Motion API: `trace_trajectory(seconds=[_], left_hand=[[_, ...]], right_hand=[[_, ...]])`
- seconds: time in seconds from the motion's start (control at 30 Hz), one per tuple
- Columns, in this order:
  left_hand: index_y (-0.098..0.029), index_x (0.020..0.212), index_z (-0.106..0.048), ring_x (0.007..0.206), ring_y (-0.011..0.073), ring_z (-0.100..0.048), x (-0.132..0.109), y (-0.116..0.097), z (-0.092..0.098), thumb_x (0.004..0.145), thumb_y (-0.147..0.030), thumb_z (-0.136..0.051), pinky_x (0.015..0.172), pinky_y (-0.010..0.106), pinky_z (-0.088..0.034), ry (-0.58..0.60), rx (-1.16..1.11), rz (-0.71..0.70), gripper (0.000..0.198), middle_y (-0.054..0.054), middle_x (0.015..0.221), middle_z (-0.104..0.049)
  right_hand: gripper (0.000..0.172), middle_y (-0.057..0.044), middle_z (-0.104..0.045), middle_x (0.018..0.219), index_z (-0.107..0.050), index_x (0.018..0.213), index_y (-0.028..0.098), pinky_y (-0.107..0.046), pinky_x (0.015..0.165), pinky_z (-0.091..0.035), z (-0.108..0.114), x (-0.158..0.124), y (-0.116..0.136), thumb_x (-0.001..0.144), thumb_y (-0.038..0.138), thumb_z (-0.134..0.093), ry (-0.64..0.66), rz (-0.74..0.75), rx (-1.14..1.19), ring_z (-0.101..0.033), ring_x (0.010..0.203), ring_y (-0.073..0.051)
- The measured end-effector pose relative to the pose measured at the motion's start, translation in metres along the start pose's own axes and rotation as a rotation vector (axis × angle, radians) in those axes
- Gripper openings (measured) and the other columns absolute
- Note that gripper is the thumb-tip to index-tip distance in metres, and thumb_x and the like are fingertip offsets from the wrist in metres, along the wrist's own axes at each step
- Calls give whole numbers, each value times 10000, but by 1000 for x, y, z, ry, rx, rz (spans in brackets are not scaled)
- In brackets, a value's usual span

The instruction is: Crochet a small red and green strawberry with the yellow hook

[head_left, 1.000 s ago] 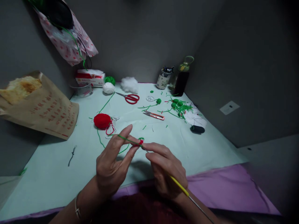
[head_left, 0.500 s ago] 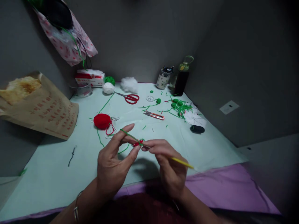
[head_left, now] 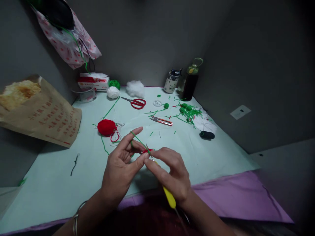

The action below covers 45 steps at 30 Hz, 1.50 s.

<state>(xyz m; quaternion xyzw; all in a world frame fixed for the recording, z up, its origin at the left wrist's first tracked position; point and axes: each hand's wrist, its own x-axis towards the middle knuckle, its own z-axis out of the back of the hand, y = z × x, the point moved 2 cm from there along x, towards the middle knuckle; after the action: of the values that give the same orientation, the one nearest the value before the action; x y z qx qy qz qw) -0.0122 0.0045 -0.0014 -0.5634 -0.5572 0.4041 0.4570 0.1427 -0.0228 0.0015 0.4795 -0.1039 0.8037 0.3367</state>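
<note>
Between the thumb and fingers of my left hand (head_left: 120, 165) is a small red and green crochet piece (head_left: 147, 151). Green yarn (head_left: 138, 138) runs from my raised left index finger down to that piece. My right hand (head_left: 172, 173) grips a crochet hook (head_left: 169, 196) with a yellow handle; its thin metal tip reaches the crochet piece. The fingertips of both hands almost meet there and partly hide the stitches. To the left lies a ball of red yarn (head_left: 107, 127), with loose red and white strands beside it.
Behind my hands lie orange thread snips (head_left: 161, 121) and red-handled scissors (head_left: 137, 103). Green crocheted pieces (head_left: 188, 111) are heaped at the right. A paper bag (head_left: 54, 114) with bread stands left. At the back are white stuffing (head_left: 135, 89), a pen cup (head_left: 170, 82) and a bottle (head_left: 192, 82).
My right hand has turned, so the hook's yellow handle now points down toward me instead of out to the right. My left index finger has risen slightly with the green yarn.
</note>
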Motion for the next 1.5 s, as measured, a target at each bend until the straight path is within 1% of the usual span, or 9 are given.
trace_trajectory(seconds=[0.2,0.33,0.5,0.67,0.8,0.97,1.3,1.4,1.5], left_hand=[[-248,1388,-608,835,124,-663,-4,4,-1,826,-181,-787,907,241,-539,-114,162,-169,593,-38,851,-681],[-243,1363,-619,820,119,-668,-4,4,-3,818,-183,-795,883,234,-549,-123,122,-144,575,-45,837,-675],[-221,1370,-618,782,111,-655,-2,-1,-1,797,-176,-811,866,230,-542,-87,16,-59,606,-54,781,-654],[-248,1405,-623,801,113,-630,2,0,3,800,-222,-839,806,216,-512,111,-194,215,642,-29,812,-655],[-237,1351,-683,785,104,-614,4,1,4,753,-201,-871,823,209,-478,184,-359,395,628,-15,800,-676],[-246,1334,-696,763,91,-599,3,2,2,744,-184,-879,841,221,-465,187,-393,439,621,-31,810,-674],[-226,1342,-650,841,105,-649,2,7,-3,780,-188,-873,829,215,-495,160,-344,309,606,-19,852,-722],[-232,1273,-707,877,102,-656,3,9,-2,788,-192,-872,839,185,-506,151,-311,289,514,-13,887,-728],[-212,1164,-761,1023,123,-668,8,4,4,864,-279,-812,856,164,-529,18,-388,246,312,17,1057,-750]], right_hand=[[218,-42,-678,846,-711,1120,202,-321,695,-575,-5,-1,-3,1026,298,-540,-78,-454,606,-653,798,-168],[169,-30,-660,834,-719,960,212,-297,695,-560,-9,0,5,987,182,-555,-152,-627,656,-642,798,-156],[342,-60,-682,996,-673,1185,220,-317,768,-604,-6,-1,9,927,28,-555,-96,-387,352,-670,916,-172],[404,-92,-698,1114,-666,1320,191,-332,826,-635,-1,-10,0,947,58,-588,-20,-48,172,-700,1053,-203],[443,-72,-736,1149,-659,1343,266,-339,783,-654,0,-9,-5,945,76,-626,-52,-170,307,-732,1010,-194],[315,-76,-760,1085,-695,1273,251,-321,766,-653,1,-4,-5,986,154,-612,-54,-274,451,-741,947,-172],[223,-66,-750,1091,-772,1105,263,-330,808,-636,-5,-3,-11,960,145,-650,-57,-435,599,-722,967,-170],[253,-48,-750,1051,-785,1073,283,-292,737,-636,-7,-5,-14,941,104,-664,-70,-557,730,-723,884,-150],[253,-30,-744,1000,-800,1027,306,-262,673,-614,-7,-7,-18,940,108,-670,-94,-673,839,-702,814,-134]])
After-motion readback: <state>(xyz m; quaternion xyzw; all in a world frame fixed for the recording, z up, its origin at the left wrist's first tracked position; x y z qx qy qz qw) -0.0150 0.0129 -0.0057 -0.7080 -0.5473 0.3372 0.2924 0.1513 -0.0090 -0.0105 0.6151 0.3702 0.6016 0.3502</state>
